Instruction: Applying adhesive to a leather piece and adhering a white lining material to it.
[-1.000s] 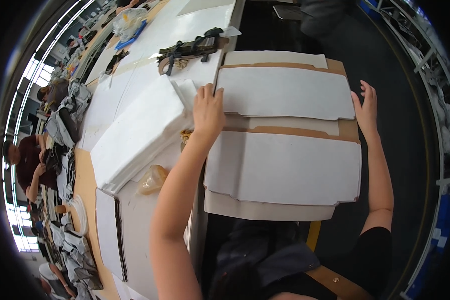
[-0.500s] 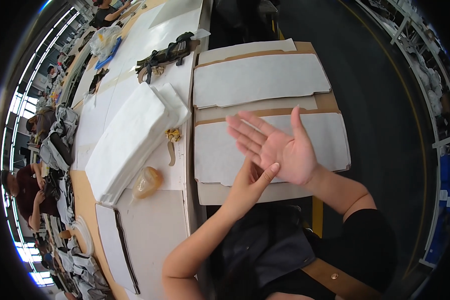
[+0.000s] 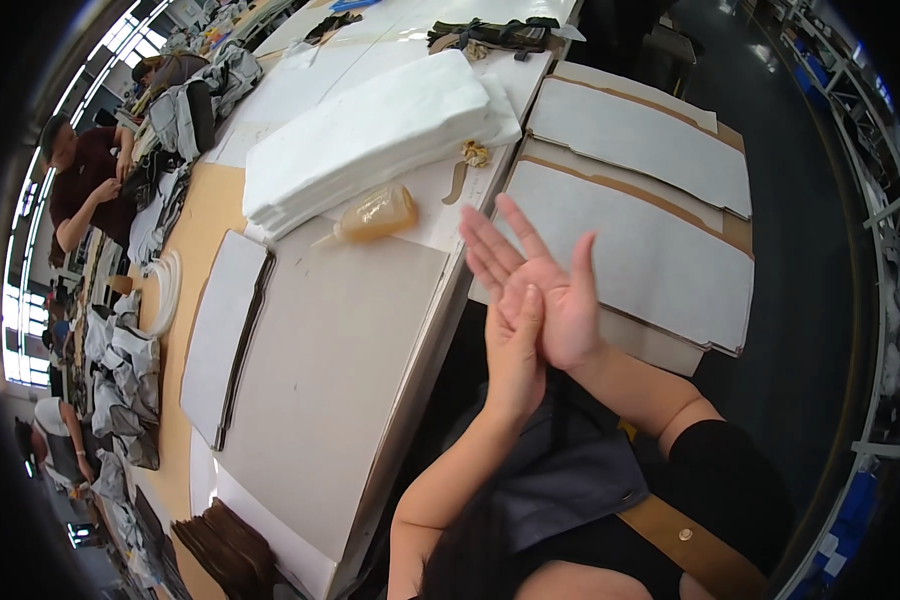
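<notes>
My right hand (image 3: 560,305) is held palm up with its fingers and thumb spread, in front of the white panels. From below, my left hand (image 3: 515,360) grips it, with the thumb pressed into the right palm; its other fingers are mostly hidden behind. Beside the hands lies a stack of white panels with brown edges (image 3: 630,240), and a second such stack (image 3: 640,135) lies beyond it. A clear squeeze bottle of amber liquid (image 3: 378,215) rests on its side on the table, against a thick pile of white sheets (image 3: 360,145).
A grey board (image 3: 330,370) covers the near table. On its left is a dark-edged white panel stack (image 3: 225,340), with brown pieces (image 3: 228,550) nearer me. A curved tan strip (image 3: 455,183) lies past the bottle. Co-workers (image 3: 95,190) sit at the left among grey garments.
The view has swung left, so the table takes up more of it. My left hand's grip has shifted, with its thumb now pointing up on the right palm.
</notes>
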`<state>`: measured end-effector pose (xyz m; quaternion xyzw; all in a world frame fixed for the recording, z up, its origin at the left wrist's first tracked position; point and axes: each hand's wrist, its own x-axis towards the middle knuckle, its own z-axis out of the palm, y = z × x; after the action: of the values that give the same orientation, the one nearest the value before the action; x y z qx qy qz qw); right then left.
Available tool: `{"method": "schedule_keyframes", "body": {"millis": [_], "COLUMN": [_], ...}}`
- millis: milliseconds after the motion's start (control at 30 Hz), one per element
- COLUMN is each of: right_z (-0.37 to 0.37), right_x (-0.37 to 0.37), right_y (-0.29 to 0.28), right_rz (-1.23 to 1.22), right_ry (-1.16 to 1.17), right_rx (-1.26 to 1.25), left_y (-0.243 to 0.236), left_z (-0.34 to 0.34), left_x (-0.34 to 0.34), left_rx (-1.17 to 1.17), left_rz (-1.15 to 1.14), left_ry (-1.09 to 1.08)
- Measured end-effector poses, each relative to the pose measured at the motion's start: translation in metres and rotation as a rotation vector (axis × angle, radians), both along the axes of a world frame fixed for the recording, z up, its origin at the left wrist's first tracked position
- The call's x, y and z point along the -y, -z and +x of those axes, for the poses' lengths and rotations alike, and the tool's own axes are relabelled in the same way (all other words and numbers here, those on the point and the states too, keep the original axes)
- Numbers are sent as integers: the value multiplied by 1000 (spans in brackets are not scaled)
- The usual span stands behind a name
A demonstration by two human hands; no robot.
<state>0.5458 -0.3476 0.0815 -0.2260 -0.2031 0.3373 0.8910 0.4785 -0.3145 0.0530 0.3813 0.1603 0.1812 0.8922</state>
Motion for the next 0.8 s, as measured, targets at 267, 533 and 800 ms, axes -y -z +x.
{"method": "schedule_keyframes", "body": {"millis": [267,533,800], "right_z": [-107,-154,-126], "right_x": [-56,-77,-134], "right_y": [54,38,5], "right_rz": [-222,-130,-256], "right_ry": [-140,-242,-522], "right_rx": [576,1107,783], "left_y": [6,19,31], "left_z": [-95,-143,-145], "left_x": [-55,-134,-78], "left_rx": [37,497,-77], "left_rz": [104,100,626], "left_ry": [-217,-165,-593]}}
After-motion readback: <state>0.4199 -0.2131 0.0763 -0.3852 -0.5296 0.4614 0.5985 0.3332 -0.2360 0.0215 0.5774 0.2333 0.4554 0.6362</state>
